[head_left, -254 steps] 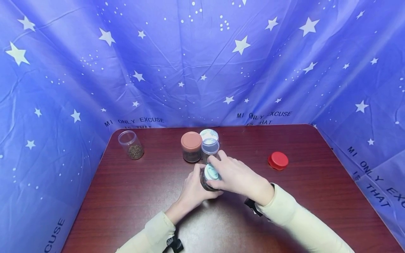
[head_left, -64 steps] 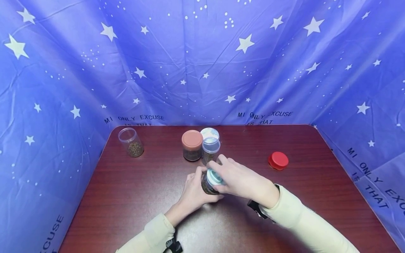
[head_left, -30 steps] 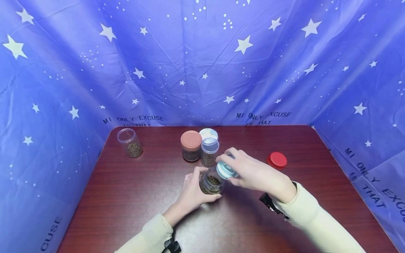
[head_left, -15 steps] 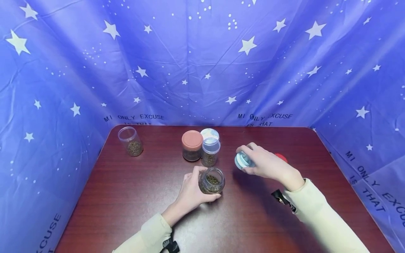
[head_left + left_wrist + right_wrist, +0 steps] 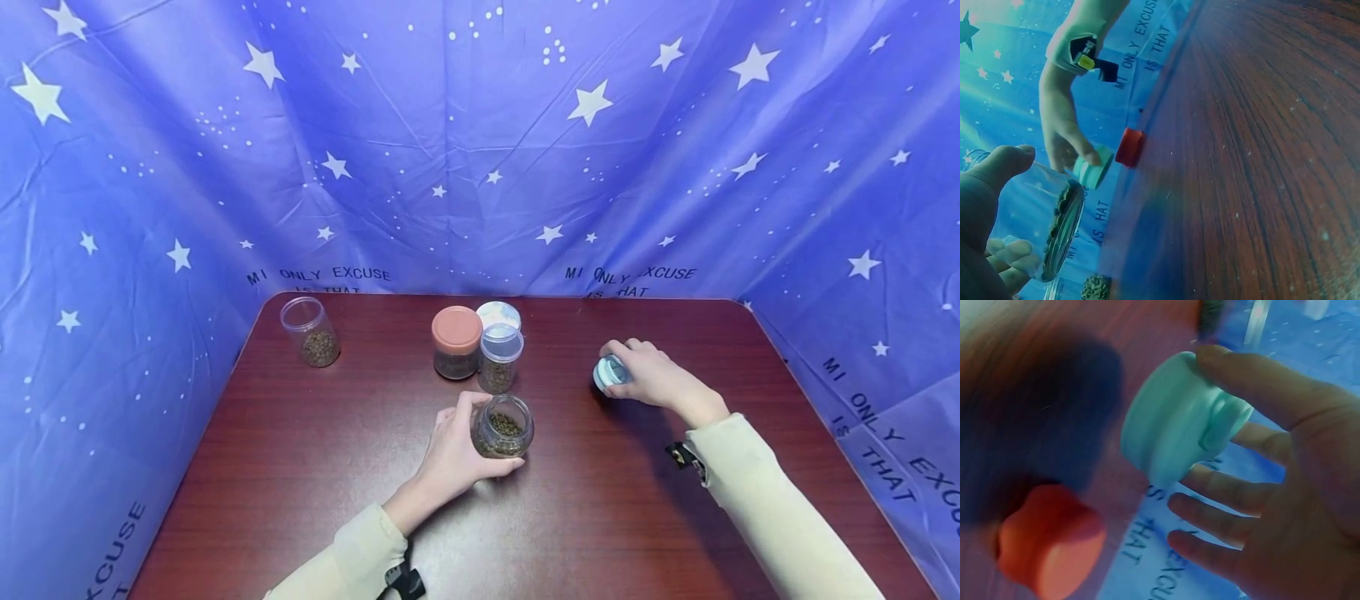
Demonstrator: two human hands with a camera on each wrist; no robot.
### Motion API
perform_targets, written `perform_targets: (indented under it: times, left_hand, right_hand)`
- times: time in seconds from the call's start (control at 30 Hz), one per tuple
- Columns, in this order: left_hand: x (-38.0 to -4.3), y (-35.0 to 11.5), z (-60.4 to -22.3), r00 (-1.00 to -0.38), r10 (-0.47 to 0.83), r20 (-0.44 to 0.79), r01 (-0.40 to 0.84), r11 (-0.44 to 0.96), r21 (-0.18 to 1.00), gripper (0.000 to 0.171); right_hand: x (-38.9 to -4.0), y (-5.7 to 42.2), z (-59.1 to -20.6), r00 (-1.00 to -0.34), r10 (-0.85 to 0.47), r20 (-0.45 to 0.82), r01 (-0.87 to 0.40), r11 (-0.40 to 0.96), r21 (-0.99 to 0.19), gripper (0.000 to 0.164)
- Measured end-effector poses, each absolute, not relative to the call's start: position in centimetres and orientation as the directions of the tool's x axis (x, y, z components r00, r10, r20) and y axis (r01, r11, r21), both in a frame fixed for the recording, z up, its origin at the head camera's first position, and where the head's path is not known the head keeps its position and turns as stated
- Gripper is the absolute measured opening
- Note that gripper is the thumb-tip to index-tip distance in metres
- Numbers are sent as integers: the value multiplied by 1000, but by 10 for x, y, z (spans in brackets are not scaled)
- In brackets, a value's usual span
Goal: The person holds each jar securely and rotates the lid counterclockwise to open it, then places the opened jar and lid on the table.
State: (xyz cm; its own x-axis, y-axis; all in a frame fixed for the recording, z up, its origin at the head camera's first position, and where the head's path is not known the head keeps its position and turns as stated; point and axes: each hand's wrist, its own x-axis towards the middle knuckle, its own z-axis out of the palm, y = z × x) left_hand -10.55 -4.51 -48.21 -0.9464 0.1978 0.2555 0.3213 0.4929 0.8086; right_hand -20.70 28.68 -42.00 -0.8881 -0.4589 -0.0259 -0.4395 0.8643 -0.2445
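In the head view my left hand (image 5: pixel 456 450) grips a clear round jar (image 5: pixel 517 437) by its side, thumb in front and fingers behind. The jar has no lid on, and small greenish-brown pellets (image 5: pixel 506 425) cover its bottom. To the right, my right hand (image 5: pixel 660 382) pinches a mint-green lid (image 5: pixel 611 375) between thumb and fingers. The right wrist view shows that lid's raised loop handle (image 5: pixel 1225 422) facing the palm. Close by lies a red lid (image 5: pixel 1054 544) with a wavy edge, hidden behind the right hand in the head view.
Behind the held jar stand a jar with a terracotta lid (image 5: pixel 457 329), a narrow clear jar (image 5: pixel 500 358) with pellets and a white-patterned lid (image 5: pixel 498 313). A lidless clear jar (image 5: pixel 310 333) with pellets is at the table's (image 5: pixel 337 500) back left. Starry blue cloth (image 5: pixel 442 125) encloses the table.
The right hand has lifted the mint-green lid off the jar and carried it rightward, now overlapping the red lid. The left hand has kept its hold on the jar in nearly the same spot.
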Motion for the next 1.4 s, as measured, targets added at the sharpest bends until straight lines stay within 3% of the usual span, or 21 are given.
perform_targets:
  times: [0.47,1.07,1.23,1.4]
  left_hand:
    - [-108,-46,-479,-942,202,267,333,475,814,86]
    - [-105,-46,-479,-955,174,242,297,480,826,86]
    - [-105,-48,-480,-954,161,255,301,485,821,86]
    - [-103,-50,-480,-955,132,265,295,481,826,85]
  right_hand:
    - [-214,302,-439,-916,-393,-81,-366,901,-234,52]
    - [-210,306,-450,-931,-362,-46,-348,918,-191,56]
    - [-202,300,-451,-929,-370,9,-366,916,-166,48]
    - [-189,285,-449,-905,-400,146,-422,889,-179,38]
